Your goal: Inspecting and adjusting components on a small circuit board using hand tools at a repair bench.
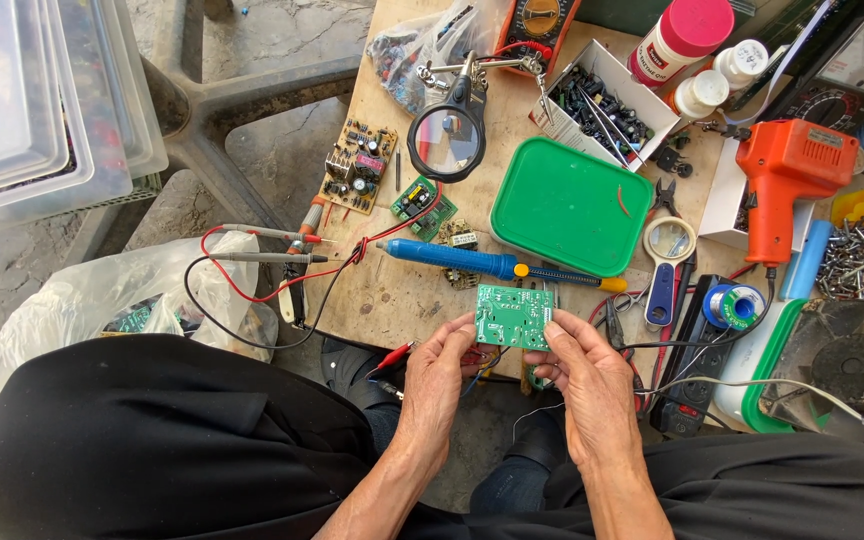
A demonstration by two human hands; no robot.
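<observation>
Although it is small, we judge the green circuit board [514,317] to be light, stiff and fragile on its soldered face, best taken by its bare edges, as is done now. It sits just in front of the blue soldering iron [472,261], which serves as our landmark, at the near edge of the wooden table [392,300]. The left hand [439,372] pinches the board's left edge between thumb and fingertips; the right hand [592,375] grasps its right edge likewise, both closed on it. The board is rectangular, tilted slightly, its green face marked with pale traces and solder points. Left of the iron lie red and black test leads [267,245]; behind it, a magnifier on a stand [449,140]; behind and right of it, a green plastic lid [572,205].
</observation>
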